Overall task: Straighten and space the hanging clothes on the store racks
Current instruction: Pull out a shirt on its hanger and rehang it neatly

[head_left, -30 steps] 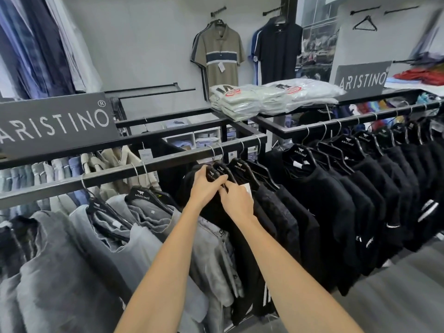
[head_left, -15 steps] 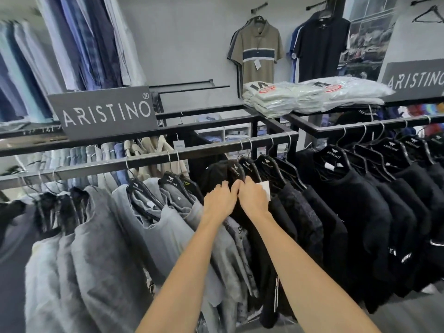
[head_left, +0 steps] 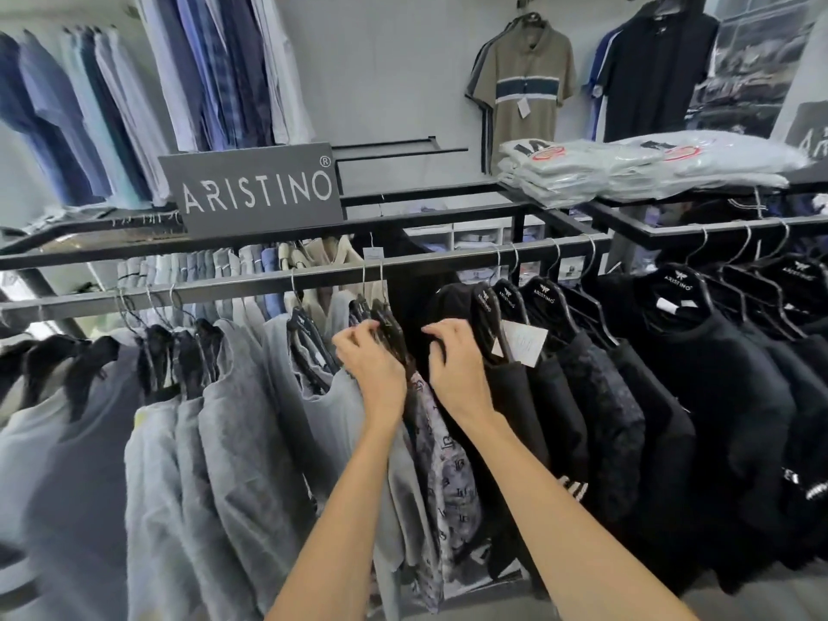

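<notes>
Clothes on a dark metal rack rail [head_left: 224, 291]: pale grey shirts [head_left: 242, 419] to the left, black shirts [head_left: 717, 396] to the right. Left hand [head_left: 369, 360] where the two groups meet, fingers curled round a black plastic hanger [head_left: 387, 327] carrying a grey patterned shirt [head_left: 441, 463]. Right hand [head_left: 457, 365] just beside it, not touching, fingers hooked over the neckline of a black top [head_left: 448, 302]; thumb out of sight. White paper tag [head_left: 524, 342] dangling just right of that hand. Above the rail, a grey "ARISTINO" sign [head_left: 253, 192]; farther right, stacked white folded shirts in clear bags [head_left: 582, 172] on the rack top. On the back wall, an olive striped polo shirt [head_left: 524, 78].
</notes>
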